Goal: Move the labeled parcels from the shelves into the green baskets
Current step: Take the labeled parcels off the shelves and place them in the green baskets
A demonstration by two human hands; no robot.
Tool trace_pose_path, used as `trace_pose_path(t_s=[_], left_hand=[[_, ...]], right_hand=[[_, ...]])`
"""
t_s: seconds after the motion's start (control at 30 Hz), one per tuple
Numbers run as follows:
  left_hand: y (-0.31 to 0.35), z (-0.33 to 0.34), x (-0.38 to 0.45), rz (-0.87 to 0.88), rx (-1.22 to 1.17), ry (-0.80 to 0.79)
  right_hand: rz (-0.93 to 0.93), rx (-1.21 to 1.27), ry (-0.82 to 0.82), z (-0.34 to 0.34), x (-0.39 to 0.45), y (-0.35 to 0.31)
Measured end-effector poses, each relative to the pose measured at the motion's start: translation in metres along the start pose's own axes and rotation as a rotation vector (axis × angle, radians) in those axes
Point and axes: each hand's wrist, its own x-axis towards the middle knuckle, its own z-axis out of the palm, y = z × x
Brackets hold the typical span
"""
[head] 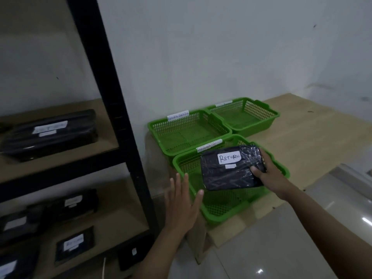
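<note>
My right hand [267, 174] grips a black plastic-wrapped parcel [227, 174] by its right edge; a white label on it reads RETURN. The parcel hangs tilted over the nearest green basket [217, 208]. My left hand [181, 204] is open with fingers spread, hovering just left of that basket's front left corner and holding nothing. Two more green baskets stand behind, one at the back left [161, 129] and one at the back right [271, 117], each with a white tag on its rim. More black labeled parcels lie on the shelves at left, one on the upper shelf [50, 133], several on the lower shelf [74, 244].
The black metal shelf post [112, 97] stands between the shelves and the baskets. The baskets sit on a low wooden platform [314, 141] against the white wall. Glossy floor tiles [302, 238] lie at the right front. A small dark box [130, 256] lies on the floor by the post.
</note>
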Motion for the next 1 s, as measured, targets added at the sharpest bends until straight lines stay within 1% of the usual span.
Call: trace_pose_path(t_s=[0.13, 0.3, 0.37, 0.47, 0.57, 0.67, 0.83, 1.0], left_hand=[[0.021, 0.029, 0.019, -0.106, -0.016, 0.063], [0.039, 0.058, 0.029, -0.246, -0.051, 0.137], [0.041, 0.066, 0.031, -0.274, -0.045, 0.175], [0.041, 0.076, 0.032, -0.278, -0.058, 0.280], [0.039, 0.082, 0.034, -0.298, -0.043, 0.355], [0.040, 0.082, 0.037, -0.332, -0.034, 0.363], [0.040, 0.082, 0.040, -0.382, -0.046, 0.380], [0.034, 0.085, 0.044, -0.353, -0.074, 0.434]], right_hand=[[0.022, -0.018, -0.091, -0.016, 0.033, 0.011], [0.059, -0.135, -0.299, -0.024, 0.063, 0.027], [0.077, -0.199, -0.372, -0.024, 0.073, 0.033], [0.112, -0.337, -0.470, -0.021, 0.080, 0.039], [0.129, -0.407, -0.515, -0.014, 0.083, 0.045], [0.095, -0.591, -0.548, -0.007, 0.082, 0.048], [0.067, -0.721, -0.574, 0.002, 0.080, 0.049], [0.043, -0.842, -0.636, 0.020, 0.076, 0.044]])
